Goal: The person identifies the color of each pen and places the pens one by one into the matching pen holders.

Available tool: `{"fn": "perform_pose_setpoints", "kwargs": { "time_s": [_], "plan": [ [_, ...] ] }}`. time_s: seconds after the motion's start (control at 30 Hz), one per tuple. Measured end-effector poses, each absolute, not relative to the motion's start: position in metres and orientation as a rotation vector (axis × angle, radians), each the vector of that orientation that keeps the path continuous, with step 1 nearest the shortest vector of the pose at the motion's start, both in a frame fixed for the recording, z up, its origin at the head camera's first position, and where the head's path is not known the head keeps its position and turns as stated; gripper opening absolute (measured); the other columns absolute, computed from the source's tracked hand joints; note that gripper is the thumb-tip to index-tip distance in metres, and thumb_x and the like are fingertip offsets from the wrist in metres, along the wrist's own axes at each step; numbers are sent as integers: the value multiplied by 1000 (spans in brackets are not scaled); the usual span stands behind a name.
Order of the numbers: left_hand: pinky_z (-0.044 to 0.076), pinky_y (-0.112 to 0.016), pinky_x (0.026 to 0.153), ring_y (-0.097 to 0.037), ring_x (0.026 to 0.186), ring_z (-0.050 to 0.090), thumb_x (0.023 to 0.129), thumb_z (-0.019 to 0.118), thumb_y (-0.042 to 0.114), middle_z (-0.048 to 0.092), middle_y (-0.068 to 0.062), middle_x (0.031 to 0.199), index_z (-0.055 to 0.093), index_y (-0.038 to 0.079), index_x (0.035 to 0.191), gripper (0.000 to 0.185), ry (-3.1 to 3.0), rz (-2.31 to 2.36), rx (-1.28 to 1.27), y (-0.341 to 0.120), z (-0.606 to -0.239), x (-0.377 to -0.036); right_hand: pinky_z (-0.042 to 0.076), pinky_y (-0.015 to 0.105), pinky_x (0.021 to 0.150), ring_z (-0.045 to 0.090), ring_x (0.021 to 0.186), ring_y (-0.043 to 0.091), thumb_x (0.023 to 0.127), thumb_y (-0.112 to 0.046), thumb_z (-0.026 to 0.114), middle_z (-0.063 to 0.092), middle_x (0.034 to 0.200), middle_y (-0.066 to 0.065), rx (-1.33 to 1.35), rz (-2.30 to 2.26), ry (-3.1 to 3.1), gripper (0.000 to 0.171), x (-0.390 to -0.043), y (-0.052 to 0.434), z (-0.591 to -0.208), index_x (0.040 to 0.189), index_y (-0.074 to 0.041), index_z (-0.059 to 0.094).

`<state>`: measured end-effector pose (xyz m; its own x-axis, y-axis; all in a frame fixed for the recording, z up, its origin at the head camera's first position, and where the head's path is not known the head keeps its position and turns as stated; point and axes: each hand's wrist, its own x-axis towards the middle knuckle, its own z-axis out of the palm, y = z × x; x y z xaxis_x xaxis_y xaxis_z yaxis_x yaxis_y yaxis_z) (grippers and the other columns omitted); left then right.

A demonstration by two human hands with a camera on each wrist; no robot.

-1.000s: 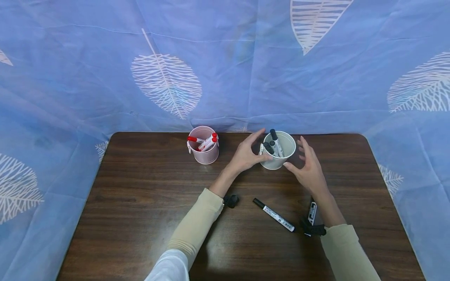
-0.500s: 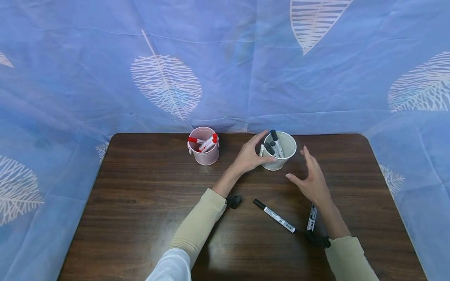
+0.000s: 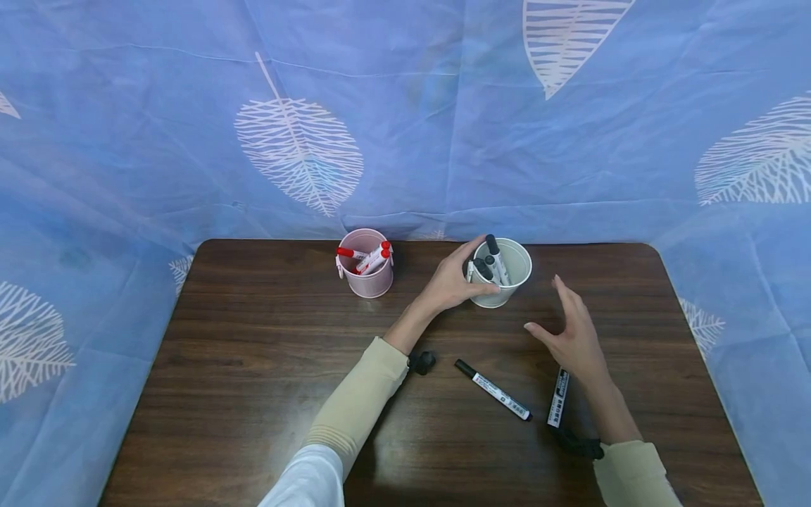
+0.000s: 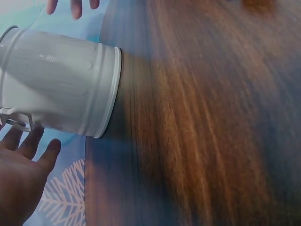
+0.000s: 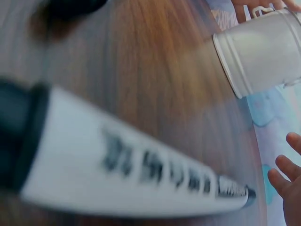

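At the back of the table, a small white metal bucket stands with black-capped markers in it. My left hand holds its left side, thumb across the front and fingers round the back. In the left wrist view, fingertips lie by the bucket's side handle. My right hand is apart from the bucket, at its front right, with fingers spread and nothing in them. Under the right wrist lies one black marker, looming large in the right wrist view. Another black marker lies between the forearms.
Left of the hands, a pink bucket holds several red-capped markers. Behind the dark wooden table hangs a blue cloth with white leaf prints.
My right hand has drawn back from the white bucket, toward the front right, uncovering more of the marker under its wrist. The left hand stays at the bucket, almost unmoved.
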<state>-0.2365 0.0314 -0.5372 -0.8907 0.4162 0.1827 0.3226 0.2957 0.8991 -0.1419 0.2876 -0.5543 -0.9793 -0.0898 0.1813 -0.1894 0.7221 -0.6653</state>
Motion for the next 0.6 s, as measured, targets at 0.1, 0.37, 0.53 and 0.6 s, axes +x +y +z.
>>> {"fn": "perform_pose_setpoints", "kwargs": {
  "time_s": [0.1,0.37,0.53,0.6],
  "plan": [
    [34,-28,110,-9,137,40,74,90,34,43,1,153,35,23,155,99,2453,1688,707,32,-537,-237,22,70,107,27,142,46,83,-18,82,29,158,21,209,1096,-2801,99,-140,292,-556,160,-18,19],
    [36,-27,108,-7,133,44,74,89,34,48,3,149,36,24,154,97,2437,1708,716,31,-537,-238,18,71,108,24,142,48,86,-23,80,25,159,23,149,1108,-2847,95,-127,300,-559,159,-14,20],
    [37,-30,107,-8,132,45,76,88,32,47,4,149,35,27,154,94,2396,1731,694,33,-536,-235,18,71,108,25,141,50,85,-23,81,26,157,24,143,1102,-2842,95,-119,304,-565,159,-14,22],
    [38,-31,107,-9,132,45,76,88,31,47,5,149,35,28,154,94,2384,1745,679,35,-537,-235,19,70,108,27,140,50,84,-22,82,27,157,24,158,1099,-2826,96,-115,308,-568,159,-15,23]
  ]
}}
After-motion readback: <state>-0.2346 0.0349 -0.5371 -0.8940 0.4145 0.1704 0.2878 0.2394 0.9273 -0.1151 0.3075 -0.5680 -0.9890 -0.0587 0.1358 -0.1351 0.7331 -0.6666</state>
